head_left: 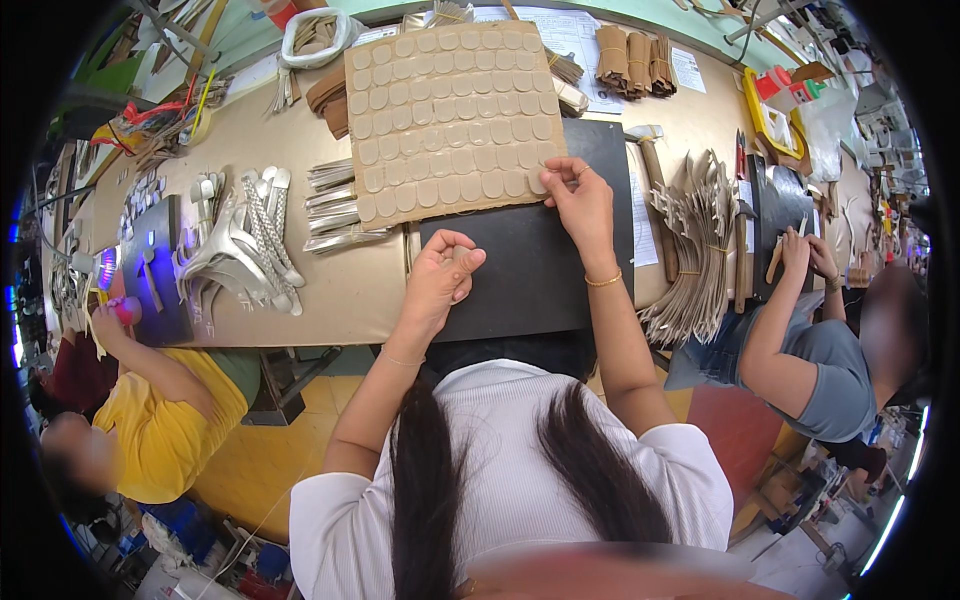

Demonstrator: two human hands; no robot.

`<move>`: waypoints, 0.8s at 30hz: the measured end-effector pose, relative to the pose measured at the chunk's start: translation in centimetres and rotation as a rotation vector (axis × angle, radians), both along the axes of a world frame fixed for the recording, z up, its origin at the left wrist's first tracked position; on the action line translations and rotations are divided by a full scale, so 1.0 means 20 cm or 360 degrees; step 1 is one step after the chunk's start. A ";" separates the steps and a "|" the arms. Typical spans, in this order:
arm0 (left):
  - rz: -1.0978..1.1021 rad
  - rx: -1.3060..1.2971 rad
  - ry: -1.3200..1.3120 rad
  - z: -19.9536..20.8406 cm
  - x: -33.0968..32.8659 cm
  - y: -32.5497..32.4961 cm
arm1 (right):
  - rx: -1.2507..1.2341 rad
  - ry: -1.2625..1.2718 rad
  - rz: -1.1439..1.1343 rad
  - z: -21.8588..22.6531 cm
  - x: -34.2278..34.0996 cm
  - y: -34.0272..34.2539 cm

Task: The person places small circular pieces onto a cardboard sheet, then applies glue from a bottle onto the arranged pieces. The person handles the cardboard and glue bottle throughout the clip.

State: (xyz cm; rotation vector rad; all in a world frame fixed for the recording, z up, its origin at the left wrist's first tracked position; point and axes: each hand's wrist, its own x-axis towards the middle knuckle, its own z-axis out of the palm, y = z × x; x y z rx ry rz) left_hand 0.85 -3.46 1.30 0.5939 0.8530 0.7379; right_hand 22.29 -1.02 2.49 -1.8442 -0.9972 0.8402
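On the worktop (340, 318), a tan sheet (455, 120) bearing seven rows of ovals (428, 193) overlaps a black board's (520, 280) far left corner, partly hiding silver strips (325, 205). The right hand's (584, 205) grip is nearly closed at the sheet's near right corner; whether it pinches an oval is unclear. The left hand (440, 278), half curled, visibly holds nothing. Three brown bundles (637, 62) lie toward the far edge.

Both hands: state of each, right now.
Left hand: half open, loosely curled, nothing visibly held.
Right hand: fingers bent at the cardboard sheet of beige tabs, lower-right corner; grip cannot be told.
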 end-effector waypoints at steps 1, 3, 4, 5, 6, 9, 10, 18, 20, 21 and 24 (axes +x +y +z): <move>-0.0003 -0.0007 0.0013 0.00 0.00 0.00 | 0.0026 -0.0020 0.0002 -0.01 -0.01 0.00; 0.0001 -0.0014 0.0053 -0.01 0.00 0.00 | -0.0008 -0.0081 -0.0002 -0.04 -0.01 0.00; 0.0008 -0.0009 0.0081 -0.02 0.00 0.00 | 0.0023 -0.0110 0.0011 -0.06 -0.01 0.00; 0.0011 -0.0003 0.0107 -0.02 0.00 0.00 | 0.0018 -0.0187 0.0027 -0.08 -0.02 0.00; 0.0049 -0.0020 0.0148 -0.02 -0.01 -0.01 | 0.0049 -0.0266 0.0047 -0.10 -0.03 0.01; -0.0019 0.0019 0.0190 -0.03 0.00 0.01 | 0.0084 -0.0664 0.0066 -0.13 -0.02 0.00; -0.0019 0.0038 0.0187 -0.03 0.00 0.01 | 0.0147 -0.0697 0.0027 -0.13 -0.03 -0.01; -0.0106 0.0161 0.0366 -0.01 0.00 0.02 | 0.0106 -0.0942 0.0222 -0.08 -0.03 -0.05; -0.0116 0.0329 0.0458 0.00 0.02 0.01 | 0.0086 -0.0873 0.0299 -0.06 -0.02 -0.07; -0.0107 0.0413 0.0506 0.00 0.03 0.01 | 0.0148 -0.0794 0.0309 -0.04 -0.03 -0.09; -0.0117 0.0511 0.0519 0.03 0.04 0.01 | 0.0436 -0.0429 0.0503 0.01 -0.07 -0.13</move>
